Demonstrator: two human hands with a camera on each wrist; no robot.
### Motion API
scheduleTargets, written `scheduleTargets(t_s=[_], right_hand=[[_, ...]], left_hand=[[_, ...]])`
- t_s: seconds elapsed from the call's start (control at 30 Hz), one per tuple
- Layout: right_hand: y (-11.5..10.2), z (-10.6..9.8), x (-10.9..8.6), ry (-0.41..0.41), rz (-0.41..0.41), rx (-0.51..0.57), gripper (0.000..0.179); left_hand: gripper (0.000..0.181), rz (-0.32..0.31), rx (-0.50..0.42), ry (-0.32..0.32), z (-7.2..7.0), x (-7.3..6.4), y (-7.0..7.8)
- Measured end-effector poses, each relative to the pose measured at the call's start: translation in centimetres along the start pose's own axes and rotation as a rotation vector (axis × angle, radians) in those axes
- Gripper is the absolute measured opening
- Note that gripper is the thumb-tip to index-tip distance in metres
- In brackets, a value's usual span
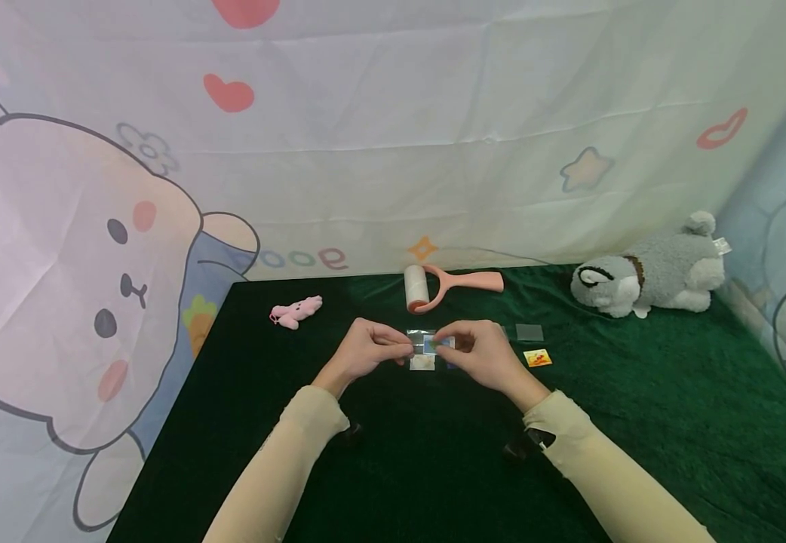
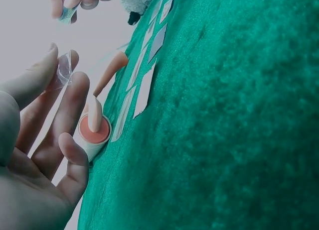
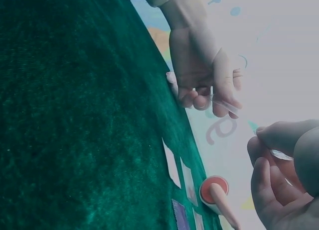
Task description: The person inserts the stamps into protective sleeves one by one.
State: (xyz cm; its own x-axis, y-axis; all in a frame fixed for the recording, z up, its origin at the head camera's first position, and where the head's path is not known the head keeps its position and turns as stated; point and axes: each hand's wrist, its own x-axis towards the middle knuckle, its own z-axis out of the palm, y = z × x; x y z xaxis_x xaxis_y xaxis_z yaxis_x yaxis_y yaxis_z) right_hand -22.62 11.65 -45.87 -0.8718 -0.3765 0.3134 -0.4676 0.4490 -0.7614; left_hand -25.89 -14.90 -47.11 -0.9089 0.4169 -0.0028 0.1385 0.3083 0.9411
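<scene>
My left hand [image 1: 364, 353] pinches a small clear plastic sleeve [image 2: 65, 69] between thumb and fingertips, just above the table. Facing it, my right hand [image 1: 480, 356] pinches a small blue-green picture card [image 1: 431, 344]. In the right wrist view a gap shows between the sleeve and the card [image 3: 253, 125]. Below the hands, a pale card [image 1: 423, 363] lies on the green cloth, and a purple-blue card [image 3: 180, 215] lies beside it. A yellow and red card [image 1: 538, 358] lies to the right, with a flat clear sleeve [image 1: 529, 332] behind it.
A lint roller [image 1: 416, 287] with a pink handle lies behind the hands. A pink plush toy [image 1: 296, 311] is at the back left, and a grey plush dog [image 1: 651, 271] at the back right. A printed curtain [image 1: 393, 166] hangs behind the green-covered table [image 1: 434, 467].
</scene>
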Motion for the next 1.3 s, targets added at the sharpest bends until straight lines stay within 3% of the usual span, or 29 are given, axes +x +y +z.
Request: scheduleTargets(t_s=[0.33, 0.73, 1.0, 1.3], right_hand=[[0.07, -0.09, 0.04, 0.001, 0.008, -0.007, 0.015], [0.03, -0.04, 0.15, -0.005, -0.003, -0.022, 0.014], [-0.1, -0.22, 0.29, -0.055, -0.005, -0.008, 0.015], [-0.22, -0.71, 0.26, -0.133, 0.029, 0.091, 0.022]], left_hand=[[0.017, -0.001, -0.011, 0.001, -0.02, 0.01, -0.04], [0.014, -0.004, -0.03, -0.04, 0.13, 0.1, 0.42], [0.014, -0.044, -0.032, -0.063, 0.21, 0.09, 0.73], [0.015, -0.005, 0.032, -0.065, 0.14, -0.05, 0.65]])
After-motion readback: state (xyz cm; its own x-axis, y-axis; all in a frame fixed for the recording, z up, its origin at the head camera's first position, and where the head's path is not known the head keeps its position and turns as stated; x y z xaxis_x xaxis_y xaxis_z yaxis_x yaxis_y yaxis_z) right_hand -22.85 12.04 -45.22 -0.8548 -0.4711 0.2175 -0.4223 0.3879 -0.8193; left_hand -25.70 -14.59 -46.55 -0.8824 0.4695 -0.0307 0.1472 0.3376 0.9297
